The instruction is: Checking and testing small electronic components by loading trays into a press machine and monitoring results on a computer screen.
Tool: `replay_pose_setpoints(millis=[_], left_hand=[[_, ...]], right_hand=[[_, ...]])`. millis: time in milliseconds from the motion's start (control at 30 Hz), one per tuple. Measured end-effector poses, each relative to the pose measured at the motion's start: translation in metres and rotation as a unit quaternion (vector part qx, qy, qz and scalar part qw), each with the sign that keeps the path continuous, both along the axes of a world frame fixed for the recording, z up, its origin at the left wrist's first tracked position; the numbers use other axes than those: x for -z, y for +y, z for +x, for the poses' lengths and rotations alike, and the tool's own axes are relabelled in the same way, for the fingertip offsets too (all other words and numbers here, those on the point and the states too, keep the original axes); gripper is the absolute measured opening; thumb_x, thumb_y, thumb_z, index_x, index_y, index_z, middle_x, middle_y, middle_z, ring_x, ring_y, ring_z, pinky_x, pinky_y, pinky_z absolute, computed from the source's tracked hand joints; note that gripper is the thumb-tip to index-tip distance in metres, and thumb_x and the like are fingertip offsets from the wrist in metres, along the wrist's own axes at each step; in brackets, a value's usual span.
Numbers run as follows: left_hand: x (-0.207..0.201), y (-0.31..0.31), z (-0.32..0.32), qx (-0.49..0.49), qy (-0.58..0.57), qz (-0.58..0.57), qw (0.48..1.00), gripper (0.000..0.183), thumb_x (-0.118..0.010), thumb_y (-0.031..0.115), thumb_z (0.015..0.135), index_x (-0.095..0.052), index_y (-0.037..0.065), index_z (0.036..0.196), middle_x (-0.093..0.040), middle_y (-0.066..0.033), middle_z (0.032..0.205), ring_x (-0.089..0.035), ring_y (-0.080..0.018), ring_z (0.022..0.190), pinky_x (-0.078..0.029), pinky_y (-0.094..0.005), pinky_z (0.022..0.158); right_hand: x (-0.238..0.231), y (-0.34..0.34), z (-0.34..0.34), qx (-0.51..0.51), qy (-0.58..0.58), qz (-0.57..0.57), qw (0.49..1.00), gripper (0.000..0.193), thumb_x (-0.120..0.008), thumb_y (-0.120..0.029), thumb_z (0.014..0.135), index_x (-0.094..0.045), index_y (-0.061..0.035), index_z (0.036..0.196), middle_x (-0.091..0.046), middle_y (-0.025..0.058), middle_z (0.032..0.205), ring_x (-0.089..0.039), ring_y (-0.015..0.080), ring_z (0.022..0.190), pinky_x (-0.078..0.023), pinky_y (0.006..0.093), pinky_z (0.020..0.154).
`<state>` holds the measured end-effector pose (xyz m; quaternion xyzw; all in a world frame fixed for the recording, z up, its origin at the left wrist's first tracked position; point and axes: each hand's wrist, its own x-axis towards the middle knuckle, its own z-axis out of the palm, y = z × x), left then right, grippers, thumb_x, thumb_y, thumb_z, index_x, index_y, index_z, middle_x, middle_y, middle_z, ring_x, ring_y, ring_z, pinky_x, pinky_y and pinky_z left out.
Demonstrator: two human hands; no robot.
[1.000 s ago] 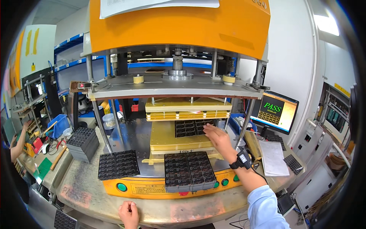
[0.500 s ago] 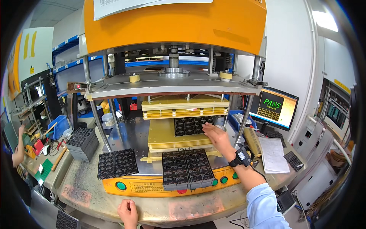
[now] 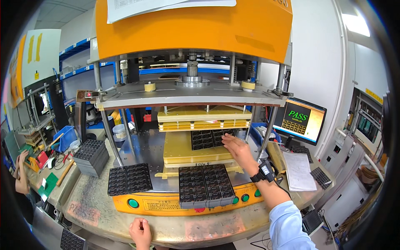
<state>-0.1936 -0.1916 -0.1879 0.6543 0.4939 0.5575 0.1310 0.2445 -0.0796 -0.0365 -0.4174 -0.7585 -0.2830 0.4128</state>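
Observation:
A black circuit board panel (image 3: 203, 140) lies on the yellow test fixture's lower plate (image 3: 177, 146), under the raised yellow upper plate (image 3: 225, 113). The fingers of my right hand (image 3: 237, 146) are closed at the panel's right edge; the fingertips partly hide that corner. A black band with a small device sits on my right wrist. Near the bench's front edge, my left hand (image 3: 140, 231) is curled closed with nothing visible in it. Between my hands and the fixture stands a stack of black circuit board panels (image 3: 206, 185). Another black panel (image 3: 130, 179) lies to its left.
The orange press (image 3: 191, 31) stands over the fixture on metal posts. Green buttons (image 3: 133, 203) line its front. A tall panel stack (image 3: 90, 156) is at left, a monitor (image 3: 302, 121) and papers (image 3: 299, 171) at right. A co-worker's hands (image 3: 21, 173) show at far left.
My right hand stays at the panel's edge and my left hand is still curled. The view has shifted slightly. At far left, the co-worker's hands have moved and more of them shows.

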Motion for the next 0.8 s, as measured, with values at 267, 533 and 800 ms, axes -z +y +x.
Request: replay_pose_setpoints(millis=[267, 533, 800], left_hand=[[0.009, 0.004, -0.001, -0.032, -0.055, -0.096, 0.993, 0.02, -0.056, 0.011, 0.095, -0.055, -0.001, 0.079, -0.052, -0.0039, 0.061, -0.047, -0.0099, 0.054, -0.036, -0.0282, 0.051], [0.001, 0.0, 0.001, -0.006, 0.004, -0.001, 1.0, 0.023, -0.057, 0.018, 0.099, -0.055, 0.002, 0.082, -0.048, -0.0136, 0.068, -0.045, -0.0256, 0.062, -0.041, -0.0361, 0.059], [0.004, 0.001, -0.001, -0.021, -0.014, -0.056, 0.998, 0.018, -0.058, 0.013, 0.095, -0.056, 0.001, 0.082, -0.051, -0.0099, 0.067, -0.047, -0.0189, 0.061, -0.039, -0.0327, 0.057]], right_hand=[[0.001, 0.001, 0.003, 0.0, 0.0, -0.004, 1.0, 0.018, -0.071, -0.003, 0.083, -0.071, 0.0002, 0.1, -0.07, 0.0128, 0.116, -0.064, 0.0297, 0.116, -0.056, 0.0388, 0.091], [0.0, -0.001, 0.004, -0.002, 0.011, -0.014, 1.0, 0.019, -0.071, -0.003, 0.083, -0.071, 0.0006, 0.101, -0.071, 0.0128, 0.114, -0.064, 0.0295, 0.115, -0.055, 0.0383, 0.092], [0.002, 0.003, 0.007, -0.007, 0.002, -0.022, 1.0, 0.018, -0.07, -0.004, 0.084, -0.071, -0.001, 0.102, -0.071, 0.0126, 0.114, -0.064, 0.0289, 0.116, -0.056, 0.0386, 0.092]])
